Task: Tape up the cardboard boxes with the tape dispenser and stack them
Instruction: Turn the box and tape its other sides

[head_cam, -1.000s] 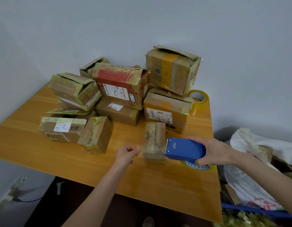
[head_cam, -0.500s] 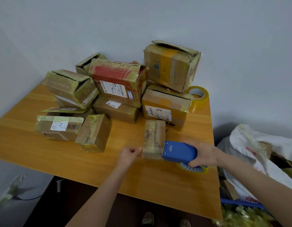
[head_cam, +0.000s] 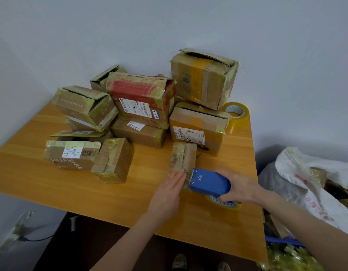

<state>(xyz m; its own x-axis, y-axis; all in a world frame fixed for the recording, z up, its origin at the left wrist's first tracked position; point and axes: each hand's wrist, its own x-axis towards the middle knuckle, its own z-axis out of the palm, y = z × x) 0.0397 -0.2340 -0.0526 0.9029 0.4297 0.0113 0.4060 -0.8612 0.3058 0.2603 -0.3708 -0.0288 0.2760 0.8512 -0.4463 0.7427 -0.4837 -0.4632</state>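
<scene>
A small, narrow cardboard box (head_cam: 184,157) lies on the wooden table (head_cam: 52,188) near its right front. My right hand (head_cam: 240,187) grips the blue tape dispenser (head_cam: 209,183), whose front edge touches the box's near end. My left hand (head_cam: 169,190) lies flat with fingers together against the near left corner of that box, pressing on the tape there. Behind stand several taped boxes in a heap, among them a red-topped box (head_cam: 142,98) and a tall box (head_cam: 203,78) stacked on another box (head_cam: 196,127).
A spare roll of clear tape (head_cam: 236,112) stands at the table's back right edge. Two loose boxes (head_cam: 113,160) lie at the left front. A white sack (head_cam: 314,184) with packing waste sits right of the table. The wall closes the back.
My left hand has opened from a loose fist and moved right, flat onto the small box's near end. The dispenser has slid a little nearer to me along the box.
</scene>
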